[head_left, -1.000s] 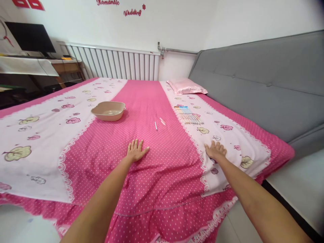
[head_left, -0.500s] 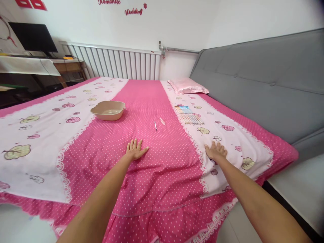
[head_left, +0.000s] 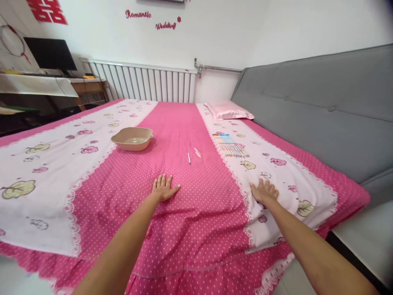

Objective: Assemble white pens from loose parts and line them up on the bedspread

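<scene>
My left hand [head_left: 164,188] lies flat on the pink dotted part of the bedspread [head_left: 196,200], fingers spread, holding nothing. On the white printed strip to the right rests my right hand [head_left: 264,191], palm down with its fingers apart and nothing in it. Beyond the left hand stands a beige plastic basin [head_left: 132,139]. Between the hands and farther off lie a slim white pen-like stick [head_left: 189,158] and a small pale pink item [head_left: 197,153] whose kind I cannot make out. Past the right hand, several pens [head_left: 231,150] are laid out in two rows.
A pink pillow [head_left: 229,110] lies at the far right by the grey padded headboard [head_left: 307,110]. A white radiator [head_left: 144,82] runs along the back wall. At the left, a desk [head_left: 37,84] carries a black monitor [head_left: 50,54].
The whole view has shifted slightly, so everything sits lower in the picture and more of the wall shows. Both hands stay flat on the bedspread; no object has moved.
</scene>
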Demonstrator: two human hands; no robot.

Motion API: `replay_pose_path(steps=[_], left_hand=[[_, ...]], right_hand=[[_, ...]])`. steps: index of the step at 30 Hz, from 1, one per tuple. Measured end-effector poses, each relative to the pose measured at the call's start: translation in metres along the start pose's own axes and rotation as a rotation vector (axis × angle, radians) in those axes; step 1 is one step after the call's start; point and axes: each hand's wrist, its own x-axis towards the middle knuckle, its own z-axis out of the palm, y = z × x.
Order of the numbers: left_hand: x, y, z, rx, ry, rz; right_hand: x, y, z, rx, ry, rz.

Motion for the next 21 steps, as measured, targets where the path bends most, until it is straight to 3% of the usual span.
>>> replay_pose_path(steps=[21], left_hand=[[-0.0049, -0.0039, -0.0039, -0.02, 0.011, -0.024]], right_hand=[[0.0015, -0.0056, 0.0047, -0.013, 0.0, -0.034]])
